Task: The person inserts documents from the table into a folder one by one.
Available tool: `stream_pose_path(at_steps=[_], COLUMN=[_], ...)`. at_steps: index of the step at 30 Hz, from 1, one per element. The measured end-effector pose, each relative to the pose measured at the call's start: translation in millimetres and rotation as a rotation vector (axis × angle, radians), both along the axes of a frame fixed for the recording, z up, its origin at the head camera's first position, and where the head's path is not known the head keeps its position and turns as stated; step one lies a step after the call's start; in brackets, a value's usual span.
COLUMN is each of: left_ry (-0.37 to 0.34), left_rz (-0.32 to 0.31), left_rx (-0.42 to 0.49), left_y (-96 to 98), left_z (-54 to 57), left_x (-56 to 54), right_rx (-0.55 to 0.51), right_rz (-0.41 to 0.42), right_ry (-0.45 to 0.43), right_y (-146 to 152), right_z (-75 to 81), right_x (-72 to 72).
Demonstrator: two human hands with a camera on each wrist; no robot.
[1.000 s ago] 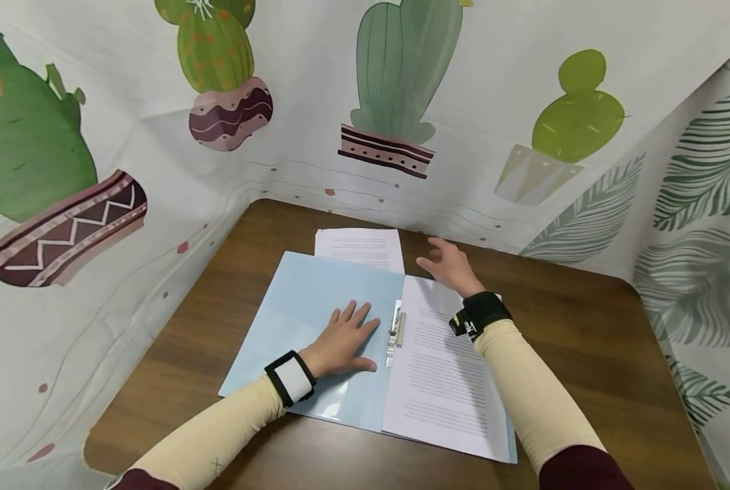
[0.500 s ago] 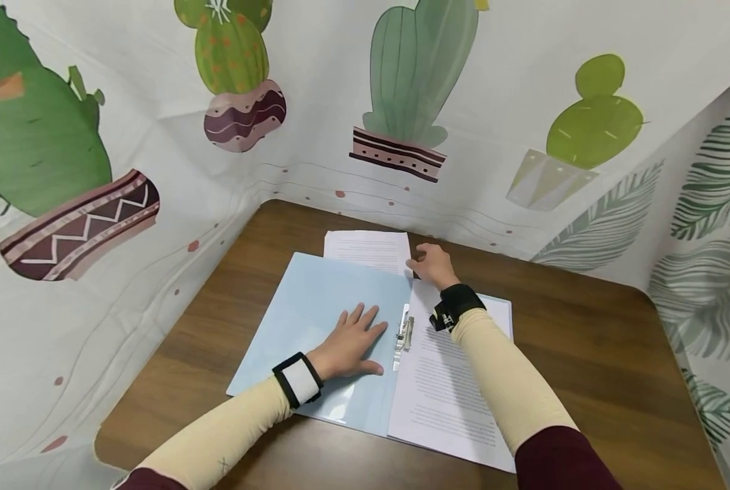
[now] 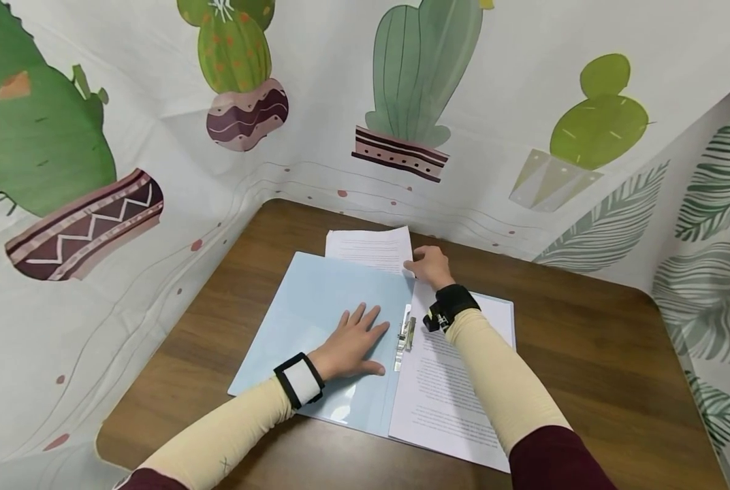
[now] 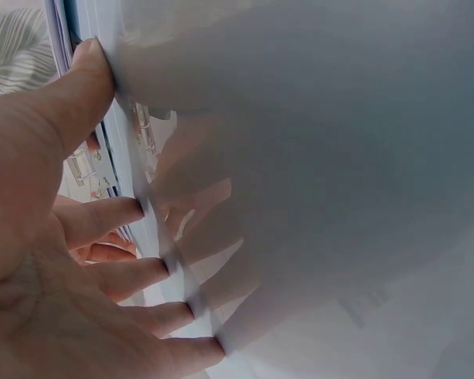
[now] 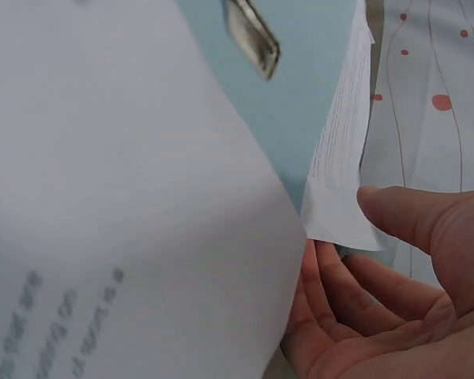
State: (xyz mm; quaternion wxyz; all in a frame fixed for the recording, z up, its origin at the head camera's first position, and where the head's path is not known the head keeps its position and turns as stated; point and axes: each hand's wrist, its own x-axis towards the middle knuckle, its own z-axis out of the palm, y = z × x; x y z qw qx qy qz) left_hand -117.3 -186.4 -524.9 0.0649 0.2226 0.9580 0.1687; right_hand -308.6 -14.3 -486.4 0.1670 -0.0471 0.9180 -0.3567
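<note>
A light blue folder (image 3: 291, 320) lies spread on the table, with a metal lever clip (image 3: 406, 333) along its spine. My left hand (image 3: 348, 346) rests on the folder's left cover with the fingers spread; in the left wrist view its fingertips press the glossy surface. Behind the folder, partly hidden under its cover, is a printed sheet (image 3: 371, 246). My right hand (image 3: 432, 267) pinches this sheet by its right edge. In the right wrist view the thumb (image 5: 387, 207) is on the sheet's near face and the fingers curl beneath it. Printed pages (image 3: 445, 401) lie on the folder's right side.
The brown wooden table (image 3: 585, 367) extends to the right of the folder and along its left. A white cloth (image 3: 316, 102) printed with potted cacti and leaves hangs right behind the table's back edge.
My right hand has moved left from above the pages to the sheet behind the folder and taken hold of its edge. The sheet's right corner has risen slightly. My left hand stays put.
</note>
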Motion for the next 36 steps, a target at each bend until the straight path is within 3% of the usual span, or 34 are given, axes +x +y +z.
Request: stream_pose_path(at_steps=[6,22,29,36], left_ry=[0.001,-0.025,-0.019,-0.030], left_rz=[-0.006,-0.008,-0.011,-0.006], left_rx=[0.008,0.020,0.025,0.046], left_y=[1.7,3.3,2.5,1.2], left_z=[-2.2,0.8,1.1,5.7], left_x=[0.5,3.7,2.5,1.4], right_rx=[0.003,-0.056,-0.138,-0.244], right_rz=[-0.024,-0.064,-0.085,-0.100], right_ry=[-0.009,0.125,0.306,0.424], right_y=[1,5,2,1], right_z=[-3.8,-15.9,-0.2,23.7], right_x=[0.8,1.6,-0.3,-5.2])
